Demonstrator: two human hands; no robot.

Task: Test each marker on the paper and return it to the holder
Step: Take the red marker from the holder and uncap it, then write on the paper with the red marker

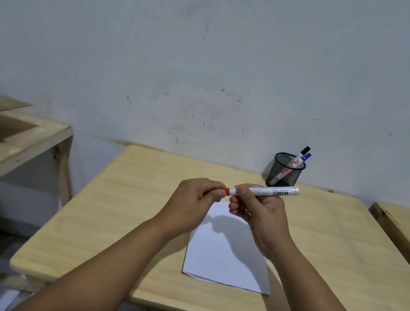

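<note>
I hold a white marker with a red cap [271, 192] level above the far end of the white paper [227, 255]. My right hand [256, 213] grips the marker's barrel. My left hand [196, 197] pinches the red cap [225, 190] at the marker's left end; the cap sits against the barrel. A black mesh holder [286, 173] stands at the back of the wooden desk [133, 211], to the right of my hands. Two markers lean in it, one with a black cap [305, 150] and one with a blue cap [307, 157].
A grey wall rises right behind the desk. Another wooden table [9, 142] stands to the left across a gap, with a brown board on it. A third table's edge [409, 232] shows at the far right.
</note>
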